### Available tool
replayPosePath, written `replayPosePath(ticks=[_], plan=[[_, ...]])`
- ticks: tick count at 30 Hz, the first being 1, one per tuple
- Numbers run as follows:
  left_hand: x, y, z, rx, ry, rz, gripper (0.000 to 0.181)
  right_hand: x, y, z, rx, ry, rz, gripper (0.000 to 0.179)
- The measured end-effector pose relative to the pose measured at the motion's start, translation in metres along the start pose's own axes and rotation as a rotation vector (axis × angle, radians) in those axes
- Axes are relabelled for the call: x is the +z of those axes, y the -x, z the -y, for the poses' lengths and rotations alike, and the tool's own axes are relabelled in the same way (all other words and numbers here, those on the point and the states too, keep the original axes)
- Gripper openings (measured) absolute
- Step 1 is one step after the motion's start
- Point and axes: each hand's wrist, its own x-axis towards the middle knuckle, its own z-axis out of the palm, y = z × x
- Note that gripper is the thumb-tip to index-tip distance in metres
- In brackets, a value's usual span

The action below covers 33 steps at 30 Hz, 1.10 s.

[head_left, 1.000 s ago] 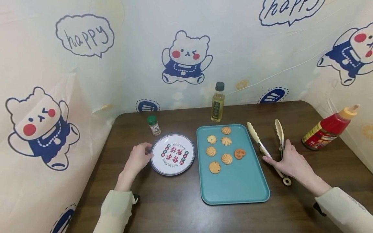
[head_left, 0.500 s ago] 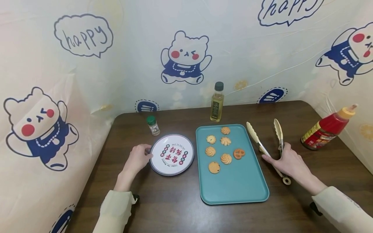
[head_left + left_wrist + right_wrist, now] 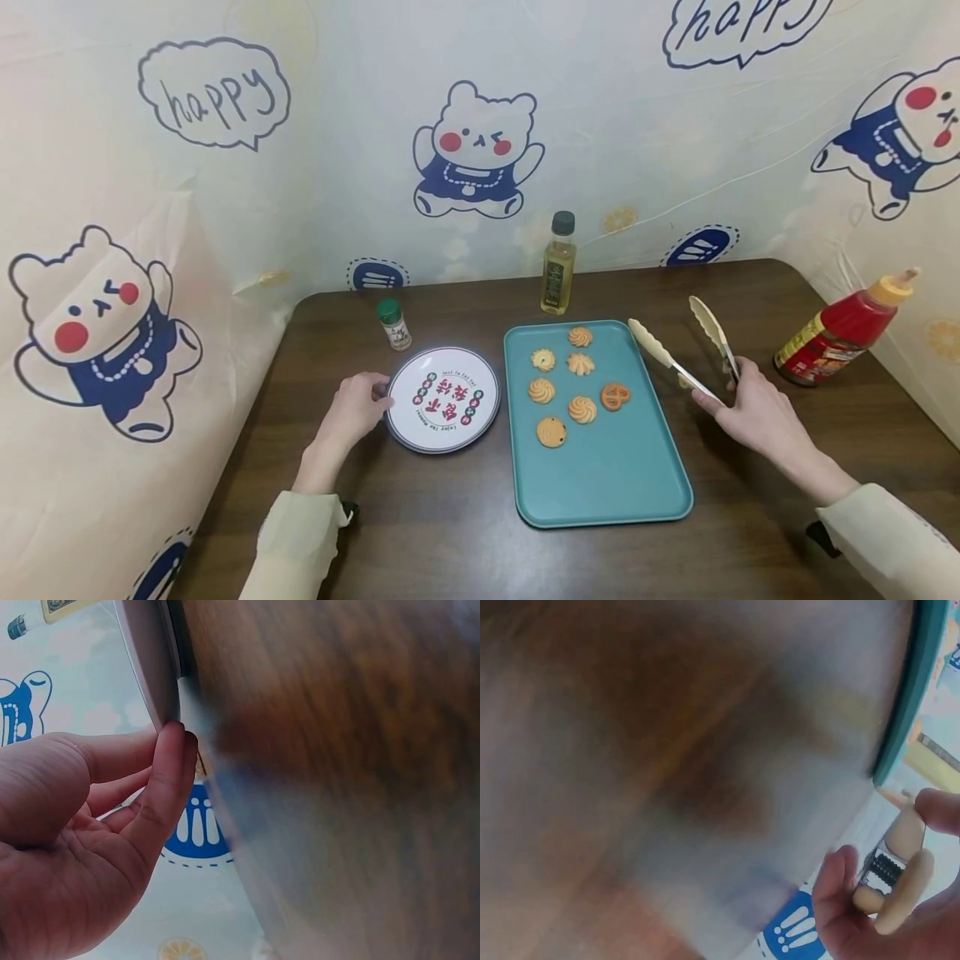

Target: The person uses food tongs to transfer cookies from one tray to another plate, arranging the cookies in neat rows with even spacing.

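Head view, left fingers [image 3: 375, 380] pinching plate [image 3: 443, 400] by its rim; right fingers [image 3: 748, 368] gripping spread tongs [image 3: 657, 348] between them

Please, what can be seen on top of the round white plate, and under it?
On the plate only printed characters and decoration show; no food. The left hand covers a little of its rim. The plate hides whatever is under its middle.

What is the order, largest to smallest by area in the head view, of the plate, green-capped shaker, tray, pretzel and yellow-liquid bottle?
Tray
Plate
Yellow-liquid bottle
Green-capped shaker
Pretzel
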Motion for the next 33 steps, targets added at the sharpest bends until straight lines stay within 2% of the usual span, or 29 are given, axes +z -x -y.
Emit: replayPosePath(ticks=[8,14,19,24,33], plan=[[0.001,0.0,0.001,-0.012,0.007,0.013,0.037,-0.011,-0.004,0.001,-0.064,0.018,-0.018,0.082],[0.0,0.0,0.0,-0.012,0.008,0.013,0.038,-0.019,-0.006,0.007,-0.084,0.065,-0.003,0.09],[0.0,0.0,0.0,-0.011,0.004,0.014,0.038,-0.024,-0.01,0.015,-0.12,0.067,0.012,0.087],[0.001,-0.001,0.002,-0.013,0.008,0.016,0.039,-0.028,-0.017,0.028,-0.166,0.087,0.049,0.081],[0.002,-0.002,0.002,-0.02,0.005,0.022,0.039,-0.027,-0.029,0.053,-0.202,0.125,0.173,0.07]])
